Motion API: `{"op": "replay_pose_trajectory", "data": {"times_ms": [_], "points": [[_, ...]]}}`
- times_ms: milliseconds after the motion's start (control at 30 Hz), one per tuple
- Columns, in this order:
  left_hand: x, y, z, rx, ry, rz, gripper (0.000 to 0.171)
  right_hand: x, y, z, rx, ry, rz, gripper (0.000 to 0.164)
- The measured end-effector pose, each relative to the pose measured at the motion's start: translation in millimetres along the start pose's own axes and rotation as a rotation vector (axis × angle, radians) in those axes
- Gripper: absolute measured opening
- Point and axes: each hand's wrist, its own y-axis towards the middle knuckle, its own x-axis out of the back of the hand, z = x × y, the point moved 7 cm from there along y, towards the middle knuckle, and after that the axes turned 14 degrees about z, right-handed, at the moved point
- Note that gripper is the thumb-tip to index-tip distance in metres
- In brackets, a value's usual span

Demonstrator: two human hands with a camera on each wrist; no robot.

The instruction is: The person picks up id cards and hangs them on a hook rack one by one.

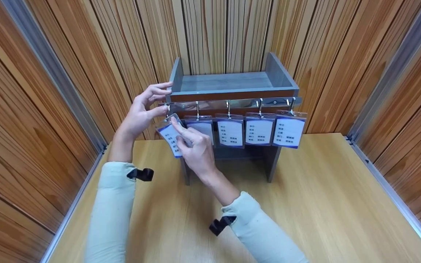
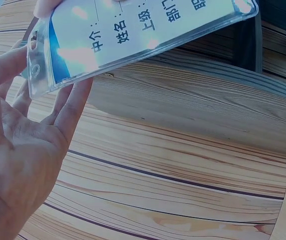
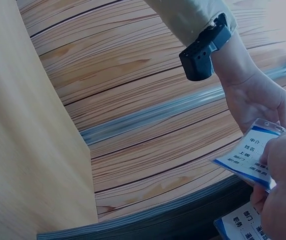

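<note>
My right hand (image 1: 198, 149) pinches the leftmost name badge (image 1: 169, 137), a clear plastic sleeve with a white and blue card, which hangs tilted at the left end of a clear rail (image 1: 212, 105). Its index finger lies along the badge's upper part. My left hand (image 1: 137, 113) reaches to the rail's left end, its fingers touching the shelf's side and its thumb by the end hook (image 1: 168, 109). In the left wrist view the badge (image 2: 117, 40) covers part of the left hand (image 2: 27, 135). Whether the badge's slot is on the hook cannot be made out.
Several more badges (image 1: 230, 130) hang from metal hooks along the rail. The rail runs across the front of a small grey shelf (image 1: 228, 82) on a wooden table (image 1: 327, 204). Wood-panelled walls (image 1: 342, 65) stand behind and at both sides.
</note>
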Motion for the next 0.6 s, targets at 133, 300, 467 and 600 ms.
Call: {"op": "replay_pose_trajectory", "data": {"times_ms": [133, 300, 467, 600], "points": [[0.4, -0.6, 1.9, 0.020, 0.003, 0.000, 0.034, -0.1, 1.1, 1.7, -0.006, -0.027, -0.001, 0.046], [0.7, 0.1, 2.2, 0.017, 0.006, -0.003, 0.033, 1.7, 3.1, 5.0, -0.008, -0.073, -0.010, 0.046], [0.8, 0.7, 0.6, 0.006, 0.016, -0.007, 0.033, 1.9, 5.2, 6.2, -0.015, -0.115, -0.021, 0.046], [-0.4, -0.3, 2.0, 0.022, 0.007, -0.004, 0.034, 0.5, 5.1, 6.6, -0.025, -0.155, -0.029, 0.046]]}}
